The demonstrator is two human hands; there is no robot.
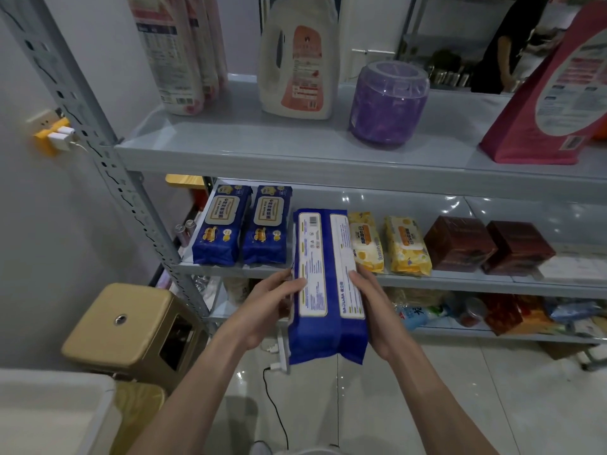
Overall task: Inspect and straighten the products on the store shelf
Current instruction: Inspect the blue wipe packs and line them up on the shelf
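Grey store shelf (460,281) ahead; I hold the blue wipes pack (323,274) back-up at its front edge, left hand (262,310) and right hand (377,310) curled round the long sides; I'd judge it soft, light, slippery

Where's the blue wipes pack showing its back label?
Head view, centre: the blue wipes pack is held between the left hand and right hand in front of the middle shelf, shelved blue packs on its left, yellow packs on its right.
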